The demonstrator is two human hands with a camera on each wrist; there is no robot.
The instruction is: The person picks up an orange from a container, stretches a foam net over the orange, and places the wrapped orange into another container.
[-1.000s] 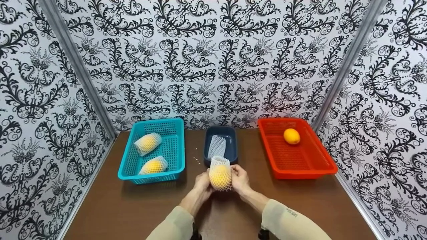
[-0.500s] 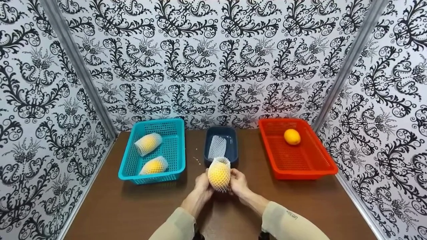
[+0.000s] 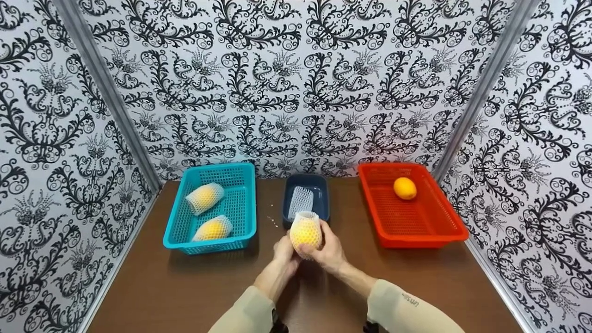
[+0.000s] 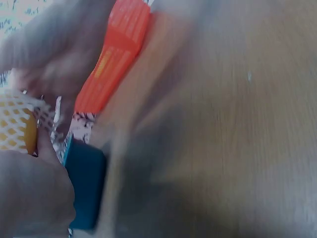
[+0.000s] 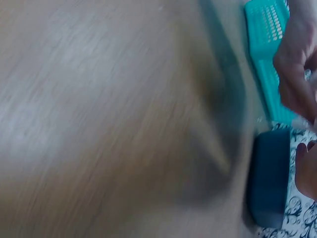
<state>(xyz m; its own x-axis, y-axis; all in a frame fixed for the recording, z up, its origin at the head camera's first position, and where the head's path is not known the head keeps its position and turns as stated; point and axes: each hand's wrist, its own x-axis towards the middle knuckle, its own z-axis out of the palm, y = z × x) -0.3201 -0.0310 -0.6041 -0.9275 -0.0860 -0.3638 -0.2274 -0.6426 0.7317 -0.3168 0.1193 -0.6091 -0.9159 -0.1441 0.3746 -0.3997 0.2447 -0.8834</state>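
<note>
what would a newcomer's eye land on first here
Probably the red basket on the right, vivid against the brown table, with one bare yellow fruit near its far end. Next, the netted fruit at centre, held between the left hand and right hand, just in front of the blue tray. Behind it all, the black-and-white scrollwork wall fills the upper part of the head view.

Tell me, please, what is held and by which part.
A netted yellow fruit: the right hand grips its right side and lower front, the left hand its lower left.
</note>
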